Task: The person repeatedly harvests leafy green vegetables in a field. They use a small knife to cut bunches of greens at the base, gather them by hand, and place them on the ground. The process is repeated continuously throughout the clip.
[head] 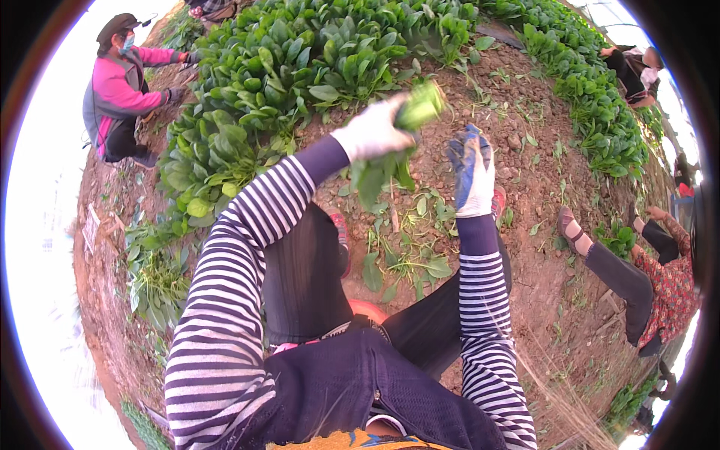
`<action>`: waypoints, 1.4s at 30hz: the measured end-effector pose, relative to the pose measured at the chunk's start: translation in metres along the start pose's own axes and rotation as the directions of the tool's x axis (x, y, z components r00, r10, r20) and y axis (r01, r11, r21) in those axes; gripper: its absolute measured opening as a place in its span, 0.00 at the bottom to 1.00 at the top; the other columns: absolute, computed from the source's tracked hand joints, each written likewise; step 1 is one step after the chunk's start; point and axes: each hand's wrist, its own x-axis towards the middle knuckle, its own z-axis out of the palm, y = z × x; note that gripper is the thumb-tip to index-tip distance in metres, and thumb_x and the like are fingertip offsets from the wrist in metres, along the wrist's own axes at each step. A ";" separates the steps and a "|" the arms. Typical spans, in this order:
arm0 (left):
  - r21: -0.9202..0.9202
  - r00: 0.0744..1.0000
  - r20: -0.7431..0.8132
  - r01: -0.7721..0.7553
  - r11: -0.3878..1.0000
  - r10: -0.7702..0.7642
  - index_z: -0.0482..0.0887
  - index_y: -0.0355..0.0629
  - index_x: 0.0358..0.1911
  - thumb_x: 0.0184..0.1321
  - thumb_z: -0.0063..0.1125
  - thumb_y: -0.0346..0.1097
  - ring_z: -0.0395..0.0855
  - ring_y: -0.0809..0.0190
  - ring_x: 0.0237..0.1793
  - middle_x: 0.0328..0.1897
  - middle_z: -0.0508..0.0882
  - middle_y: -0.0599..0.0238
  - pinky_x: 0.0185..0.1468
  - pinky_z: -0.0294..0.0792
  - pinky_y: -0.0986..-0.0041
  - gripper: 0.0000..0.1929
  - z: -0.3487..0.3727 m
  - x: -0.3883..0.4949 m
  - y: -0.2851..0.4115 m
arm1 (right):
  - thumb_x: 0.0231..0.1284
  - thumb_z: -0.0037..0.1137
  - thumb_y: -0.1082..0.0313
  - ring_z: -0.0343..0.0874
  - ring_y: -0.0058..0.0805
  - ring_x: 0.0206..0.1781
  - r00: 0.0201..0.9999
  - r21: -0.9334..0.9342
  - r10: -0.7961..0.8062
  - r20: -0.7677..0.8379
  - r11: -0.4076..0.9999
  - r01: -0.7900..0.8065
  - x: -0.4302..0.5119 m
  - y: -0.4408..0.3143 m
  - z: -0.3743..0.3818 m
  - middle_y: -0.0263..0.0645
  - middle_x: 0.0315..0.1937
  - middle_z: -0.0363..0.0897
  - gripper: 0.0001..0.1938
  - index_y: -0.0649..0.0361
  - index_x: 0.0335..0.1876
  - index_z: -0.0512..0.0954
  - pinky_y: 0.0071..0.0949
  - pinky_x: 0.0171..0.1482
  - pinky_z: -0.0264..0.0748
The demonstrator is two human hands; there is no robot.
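My left hand [376,128], in a white knit glove, grips a bunch of spinach-like leafy greens [421,107]. The cut-looking stem end points up and to the right, and broad leaves hang below the hand; both are blurred. To the right, apart from the bunch, is my right hand [471,171] in a white glove with a blue coated palm. Its fingers are slightly bent, and nothing shows in them. Loose leaves and thin plants [413,259] lie on the brown soil between my shoes. Beyond my left hand stands a dense row of greens [281,73].
A person in a pink and grey jacket [121,90] crouches at the left. At the right sits a person in a red patterned top [666,304]. Another row of greens [596,112] runs along the right. Pulled plants [160,287] lie at lower left. Something orange-red [367,309] shows between my legs.
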 end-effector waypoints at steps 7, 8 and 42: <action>0.191 0.844 -0.536 0.112 0.975 0.008 0.69 0.34 0.62 0.50 0.68 0.42 0.81 0.60 0.51 0.51 0.83 0.51 0.57 0.70 0.71 0.36 -0.120 -0.125 -0.110 | 0.69 0.50 0.55 0.77 0.36 0.54 0.991 -0.169 0.117 0.066 0.980 -0.105 -0.006 0.010 -0.022 0.47 0.54 0.75 0.24 0.63 0.63 0.67 0.36 0.58 0.73; 0.307 0.848 -0.529 0.220 0.926 -0.026 0.69 0.37 0.63 0.50 0.66 0.41 0.81 0.56 0.52 0.52 0.82 0.50 0.57 0.70 0.69 0.35 -0.128 -0.156 -0.119 | 0.69 0.51 0.55 0.78 0.36 0.53 0.990 -0.184 0.115 0.077 0.978 -0.099 -0.008 0.013 -0.021 0.46 0.54 0.76 0.24 0.64 0.62 0.68 0.36 0.58 0.73; 0.351 0.714 0.199 0.588 0.729 -0.672 0.54 0.32 0.70 0.54 0.56 0.60 0.59 0.46 0.72 0.72 0.61 0.40 0.72 0.54 0.62 0.48 0.040 -0.322 -0.358 | 0.59 0.57 0.45 0.77 0.43 0.56 0.909 -0.978 0.400 -0.113 -0.204 -0.032 -0.076 0.271 -0.116 0.50 0.52 0.77 0.30 0.63 0.58 0.71 0.37 0.57 0.72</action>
